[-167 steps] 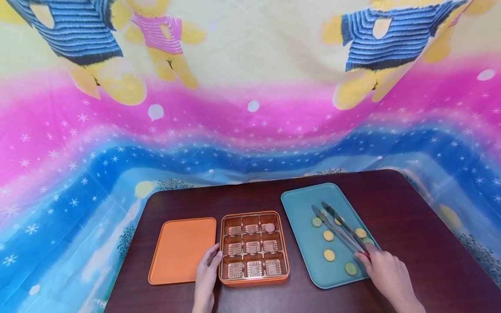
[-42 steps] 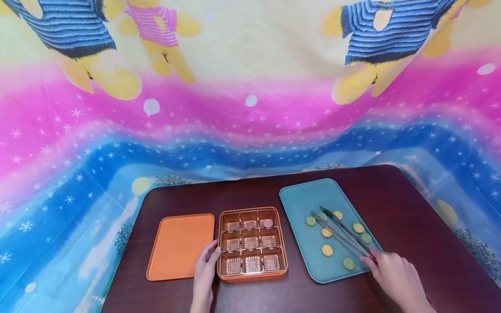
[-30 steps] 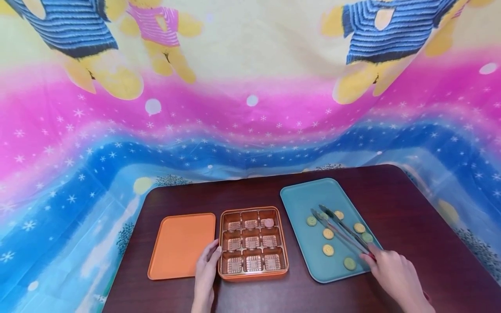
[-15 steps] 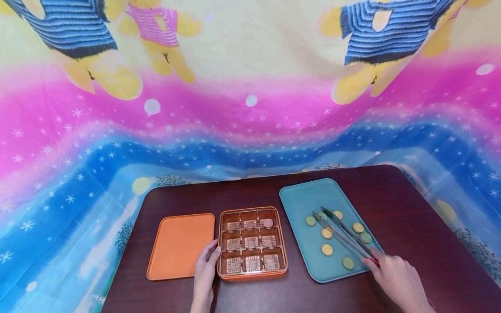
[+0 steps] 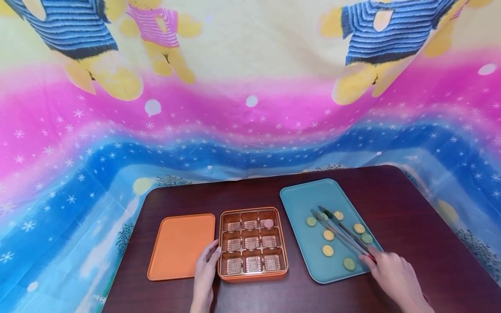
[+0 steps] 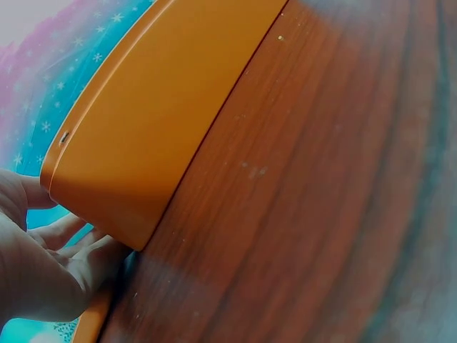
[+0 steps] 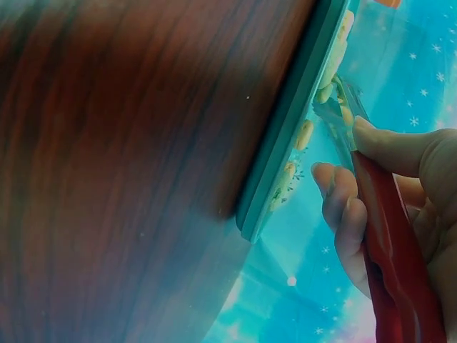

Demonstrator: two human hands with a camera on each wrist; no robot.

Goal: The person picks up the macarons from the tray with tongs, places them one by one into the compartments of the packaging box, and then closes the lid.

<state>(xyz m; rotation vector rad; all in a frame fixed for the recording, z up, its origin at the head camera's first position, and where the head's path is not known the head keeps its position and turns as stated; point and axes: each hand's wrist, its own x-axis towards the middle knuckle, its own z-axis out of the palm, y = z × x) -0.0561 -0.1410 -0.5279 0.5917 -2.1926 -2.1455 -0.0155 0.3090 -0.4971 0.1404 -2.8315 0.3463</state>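
Observation:
My left hand [image 5: 205, 267] rests against the left side of an orange box [image 5: 254, 278], thumb and fingers touching its wall. Inside the box is a shiny copper-coloured insert [image 5: 252, 243] with square compartments. One pink cookie [image 5: 268, 223] sits in the far right compartment. My right hand [image 5: 393, 274] grips the red handles of metal tongs [image 5: 344, 232]; the red handle [image 7: 393, 243] shows in the right wrist view. Their tips are spread over a teal tray [image 5: 301, 195], around a green cookie [image 5: 323, 216]. Whether they touch it I cannot tell.
Several yellow and green cookies lie on the tray, among them a yellow cookie [image 5: 328, 251] and a green cookie [image 5: 349, 264] near the front. An orange lid [image 5: 182, 248] lies left of the box. A printed cloth [image 5: 250, 130] hangs behind the dark wooden table [image 5: 250, 191].
Compared with several seconds ago, my right hand has shifted slightly toward the near right with the tongs. The left hand, box and cookies look the same; the head view has tilted slightly.

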